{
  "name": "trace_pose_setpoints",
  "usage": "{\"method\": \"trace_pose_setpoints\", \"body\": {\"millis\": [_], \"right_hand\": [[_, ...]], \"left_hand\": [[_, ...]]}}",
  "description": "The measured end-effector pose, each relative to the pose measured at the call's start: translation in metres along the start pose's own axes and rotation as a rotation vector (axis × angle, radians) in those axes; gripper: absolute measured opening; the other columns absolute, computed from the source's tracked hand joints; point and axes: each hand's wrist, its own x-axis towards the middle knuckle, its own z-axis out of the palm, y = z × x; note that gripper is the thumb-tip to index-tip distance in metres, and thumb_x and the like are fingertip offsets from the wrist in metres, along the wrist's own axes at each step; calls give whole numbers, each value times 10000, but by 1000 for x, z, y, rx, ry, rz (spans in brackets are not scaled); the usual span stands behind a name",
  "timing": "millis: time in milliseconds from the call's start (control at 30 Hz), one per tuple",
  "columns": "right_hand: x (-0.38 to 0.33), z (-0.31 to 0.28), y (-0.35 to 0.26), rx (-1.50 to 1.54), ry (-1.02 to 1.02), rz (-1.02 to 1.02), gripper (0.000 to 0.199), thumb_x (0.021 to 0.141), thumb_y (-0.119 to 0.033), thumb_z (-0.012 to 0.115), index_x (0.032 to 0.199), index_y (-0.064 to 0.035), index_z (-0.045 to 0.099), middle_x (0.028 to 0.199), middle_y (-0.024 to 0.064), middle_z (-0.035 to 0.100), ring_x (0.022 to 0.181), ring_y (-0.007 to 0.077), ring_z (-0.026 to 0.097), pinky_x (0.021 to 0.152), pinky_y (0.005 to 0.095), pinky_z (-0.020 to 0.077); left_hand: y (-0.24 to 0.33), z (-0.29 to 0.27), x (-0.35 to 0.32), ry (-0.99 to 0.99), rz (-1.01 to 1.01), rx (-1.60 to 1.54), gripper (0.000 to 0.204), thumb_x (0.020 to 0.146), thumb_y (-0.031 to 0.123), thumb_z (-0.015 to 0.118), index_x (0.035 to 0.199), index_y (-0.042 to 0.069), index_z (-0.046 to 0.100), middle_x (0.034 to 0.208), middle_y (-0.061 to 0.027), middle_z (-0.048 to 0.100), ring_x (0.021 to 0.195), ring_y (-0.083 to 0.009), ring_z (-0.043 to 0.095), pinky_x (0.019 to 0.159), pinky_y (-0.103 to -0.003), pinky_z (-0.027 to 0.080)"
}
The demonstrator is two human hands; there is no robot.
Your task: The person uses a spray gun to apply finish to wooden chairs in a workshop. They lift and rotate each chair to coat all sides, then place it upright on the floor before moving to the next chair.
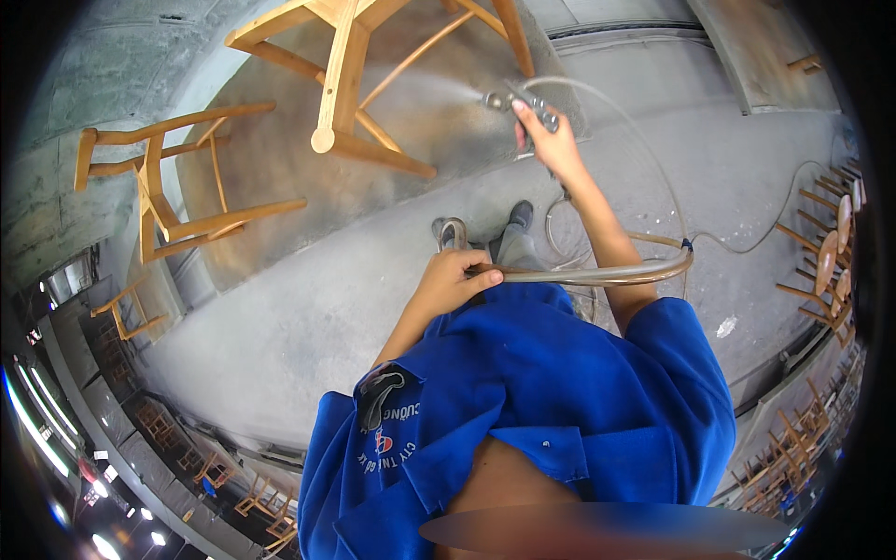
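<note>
My right hand (544,133) grips a metal spray gun (511,100), and a pale mist streams left from its nozzle toward a wooden chair frame (347,84). That frame is light varnished wood, with legs and thin rungs showing; its top runs out of view. In front of my waist, my left hand (455,278) is closed round a thick brownish clear hose (597,274). This hose bends back at the right near a dark blue tie. A thinner pale hose (644,140) arcs from the spray gun down toward the same bend.
A second wooden chair frame (177,182) lies tilted at the left on the stained platform (280,215). Another small frame (131,308) stands farther left. Hoses (565,233) trail over the grey floor by my feet. Many wooden chairs (826,261) are stacked at the right.
</note>
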Motion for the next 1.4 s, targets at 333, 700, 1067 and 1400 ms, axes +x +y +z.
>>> {"method": "trace_pose_setpoints", "body": {"millis": [333, 700, 1067, 1400], "right_hand": [[-49, -30, -46, 59, 107, -18, 433, 952, -467, 612, 878, -41, 626, 653, 11, 585, 587, 94, 560, 427, 240, 363], [-74, 46, 43, 432, -133, 451, 554, 955, -600, 517, 984, -51, 583, 688, 44, 578, 591, 145, 581, 358, 218, 295], [-77, 40, 65, 121, 131, 476, 295, 941, -395, 655, 932, -102, 622, 627, -10, 570, 502, 89, 512, 411, 245, 305], [-110, 42, -113, 15, 128, -168, 236, 963, -295, 646, 967, -60, 676, 675, -28, 579, 545, 27, 458, 437, 210, 309]], "left_hand": [[9, 1, -2, -62, 93, -78, 436, 820, 488, 720, 782, 57, 659, 640, -115, 603, 616, -260, 605, 592, -352, 446], [25, -15, -10, -250, 38, 89, 508, 901, 551, 607, 762, 64, 645, 630, -133, 608, 615, -305, 614, 584, -414, 436], [-18, -47, -29, -197, 17, -38, 410, 884, 460, 673, 778, 64, 647, 662, -87, 612, 610, -213, 592, 568, -340, 418], [-15, -74, -13, -425, 84, 47, 338, 898, 379, 690, 849, 48, 638, 767, -61, 663, 724, -178, 610, 667, -328, 469]]}}
